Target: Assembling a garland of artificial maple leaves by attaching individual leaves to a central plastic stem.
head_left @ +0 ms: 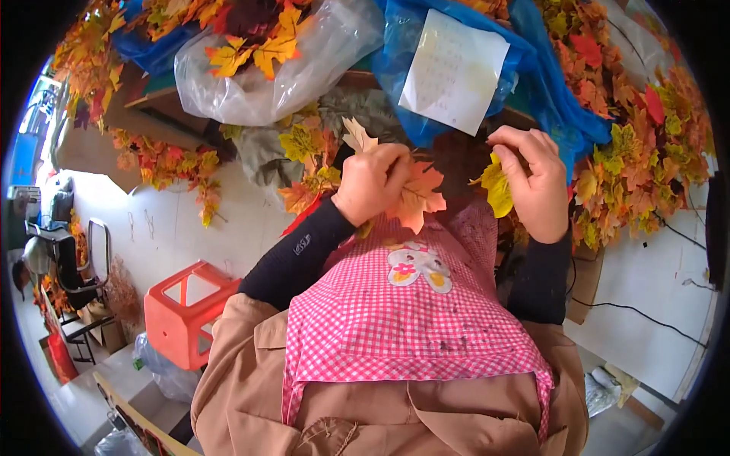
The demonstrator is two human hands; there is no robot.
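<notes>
A red plastic stool [173, 319] shows at left, a black cable [630, 306] at right.

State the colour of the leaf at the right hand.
The leaf is yellow, best seen in the head view.

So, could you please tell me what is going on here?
A person in a pink apron has the left hand closed on orange leaves. A yellow leaf is at the right hand; whether it is gripped is unclear. The hands are apart, and a paper lies on blue plastic beyond them.
</notes>
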